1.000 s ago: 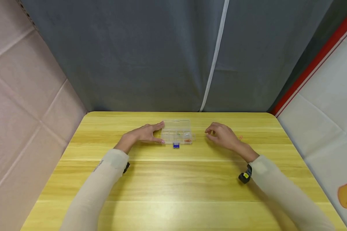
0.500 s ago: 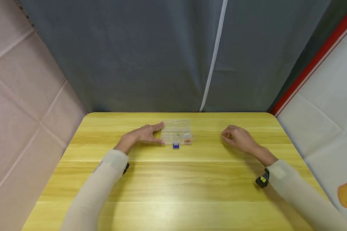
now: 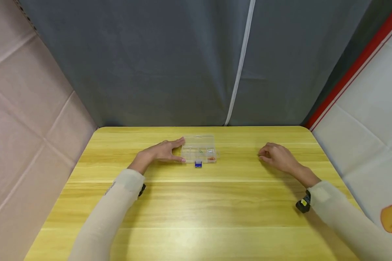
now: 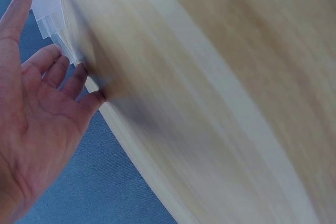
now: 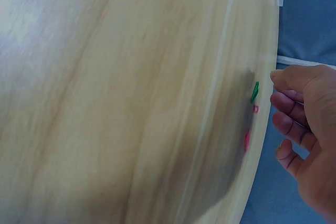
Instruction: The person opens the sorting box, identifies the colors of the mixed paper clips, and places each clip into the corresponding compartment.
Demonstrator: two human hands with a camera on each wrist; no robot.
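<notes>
Resting both hands on the yellow table, box at far centre.
Right hand is loosely curled, nothing held, above small clips. Left hand is laid open, fingertips against the clear compartment box; tiny coloured items seen inside.

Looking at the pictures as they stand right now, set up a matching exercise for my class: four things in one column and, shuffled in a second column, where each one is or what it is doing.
Things:
1. left hand
2. right hand
3. clear compartment box
4. small blue item

Places or states:
A. lies on the table just in front of the box
B. fingers curled, over small green and red pieces well right of the box
C. fingers straight, against the box's left end
D. sits at the middle of the table's far part

Pairs: 1-C, 2-B, 3-D, 4-A
</notes>
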